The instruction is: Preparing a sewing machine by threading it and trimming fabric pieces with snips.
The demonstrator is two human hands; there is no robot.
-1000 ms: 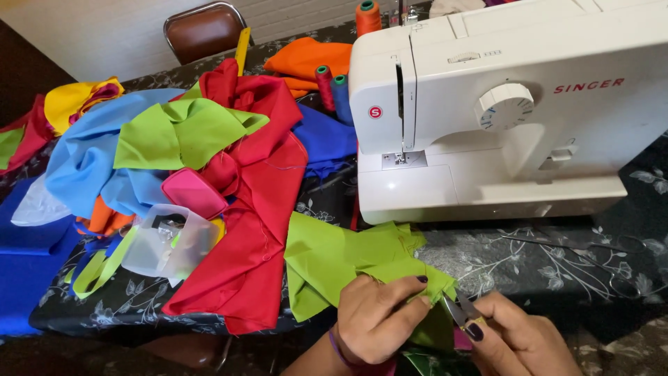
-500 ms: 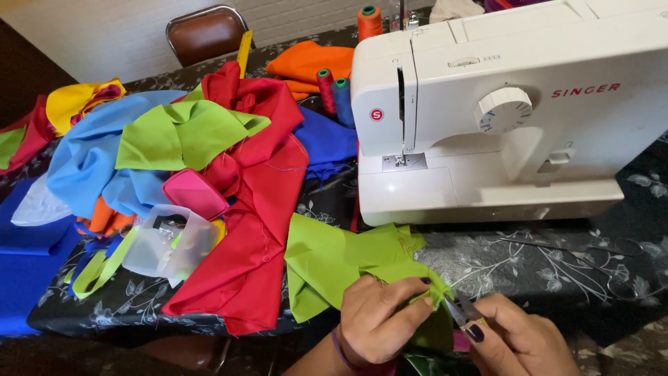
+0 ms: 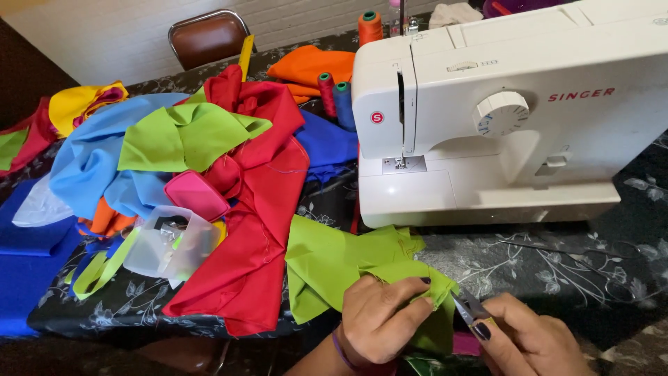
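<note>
My left hand [image 3: 379,320] pinches the near corner of a lime green fabric piece [image 3: 334,261] lying at the table's front edge. Just to its right, my right hand [image 3: 532,341] holds small metal thread snips [image 3: 467,306], whose tips touch the green fabric's edge beside my left fingertips. A white sewing machine [image 3: 515,111] stands directly behind the green piece. The rest of both arms is out of view at the bottom.
A pile of red [image 3: 261,209], light blue [image 3: 87,163], green, yellow and orange fabric covers the table's left half, with a clear plastic box and its pink lid [image 3: 197,195] on it. Thread spools [image 3: 371,26] stand behind the machine. A brown chair [image 3: 207,36] is at the back.
Both hands stay at the green fabric's corner with only slight shifts of fingers and snips. The view has tilted a little.
</note>
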